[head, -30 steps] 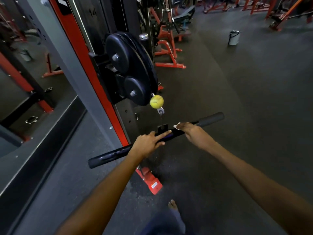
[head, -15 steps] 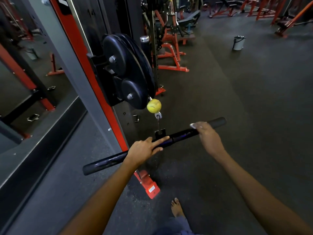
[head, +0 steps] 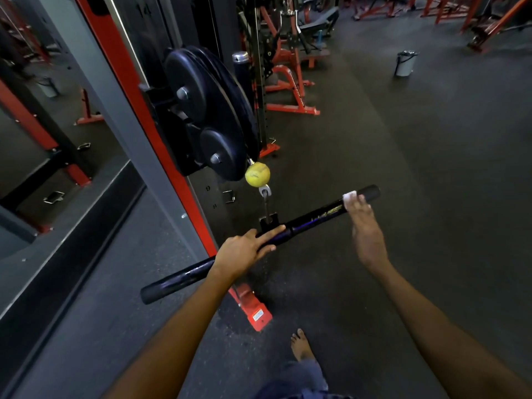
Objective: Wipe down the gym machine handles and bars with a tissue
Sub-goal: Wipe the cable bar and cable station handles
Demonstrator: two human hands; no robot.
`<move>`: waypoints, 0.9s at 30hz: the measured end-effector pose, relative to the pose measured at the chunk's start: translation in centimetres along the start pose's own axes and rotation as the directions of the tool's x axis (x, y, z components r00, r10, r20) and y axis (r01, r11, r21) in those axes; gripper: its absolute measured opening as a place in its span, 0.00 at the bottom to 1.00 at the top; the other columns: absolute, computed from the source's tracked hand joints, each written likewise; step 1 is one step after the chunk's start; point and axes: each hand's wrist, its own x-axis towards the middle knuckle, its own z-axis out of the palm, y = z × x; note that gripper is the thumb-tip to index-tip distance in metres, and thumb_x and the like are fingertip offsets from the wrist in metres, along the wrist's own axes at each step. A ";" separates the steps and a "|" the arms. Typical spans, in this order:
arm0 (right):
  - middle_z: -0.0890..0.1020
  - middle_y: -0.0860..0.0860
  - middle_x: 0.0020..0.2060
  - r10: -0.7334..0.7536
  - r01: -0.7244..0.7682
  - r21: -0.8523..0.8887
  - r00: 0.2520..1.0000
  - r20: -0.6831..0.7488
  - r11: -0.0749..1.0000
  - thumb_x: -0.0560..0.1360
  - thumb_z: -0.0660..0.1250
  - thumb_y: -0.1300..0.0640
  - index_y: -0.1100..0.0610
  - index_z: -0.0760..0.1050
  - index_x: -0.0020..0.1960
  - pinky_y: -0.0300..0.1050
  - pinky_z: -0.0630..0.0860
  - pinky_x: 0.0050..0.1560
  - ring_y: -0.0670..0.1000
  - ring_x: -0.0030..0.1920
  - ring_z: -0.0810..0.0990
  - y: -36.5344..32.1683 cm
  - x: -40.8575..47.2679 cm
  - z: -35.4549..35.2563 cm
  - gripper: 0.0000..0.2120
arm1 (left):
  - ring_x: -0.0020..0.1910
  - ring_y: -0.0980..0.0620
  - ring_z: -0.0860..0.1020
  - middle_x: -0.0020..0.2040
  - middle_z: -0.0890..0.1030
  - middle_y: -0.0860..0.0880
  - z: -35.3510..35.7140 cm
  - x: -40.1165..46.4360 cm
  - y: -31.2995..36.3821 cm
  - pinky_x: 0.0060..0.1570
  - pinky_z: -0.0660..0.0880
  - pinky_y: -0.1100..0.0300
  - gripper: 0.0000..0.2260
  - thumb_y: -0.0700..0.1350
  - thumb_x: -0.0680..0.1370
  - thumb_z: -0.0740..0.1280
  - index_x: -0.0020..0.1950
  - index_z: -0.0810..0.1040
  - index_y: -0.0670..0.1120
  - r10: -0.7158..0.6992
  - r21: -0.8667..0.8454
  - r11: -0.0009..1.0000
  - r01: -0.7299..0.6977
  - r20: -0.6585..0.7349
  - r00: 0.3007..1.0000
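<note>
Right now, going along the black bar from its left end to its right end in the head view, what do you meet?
Bare left grip → left hand → cable bracket → gold lettering → tissue under the right hand → right end grip.

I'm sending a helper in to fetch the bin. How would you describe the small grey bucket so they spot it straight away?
Start from the tall red-and-grey cable machine frame with black weight plates, then look across the dark rubber floor towards the far right. There the small grey bucket with a dark liner stands alone on open floor. Everything else nearby is red-framed equipment; it is the only pale, round container.
</note>
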 end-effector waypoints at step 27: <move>0.76 0.63 0.60 0.195 -0.164 -0.135 0.947 0.257 0.977 0.76 0.54 0.65 0.62 0.77 0.60 0.51 0.61 0.68 0.64 0.67 0.69 3.6 6.5 -0.9 0.18 | 0.45 0.44 0.81 0.57 0.74 0.45 0.1 0.1 -0.4 0.39 0.75 0.53 0.24 0.65 0.76 0.36 0.72 0.35 0.68 0.018 0.052 0.998 -0.018 0.004 1.000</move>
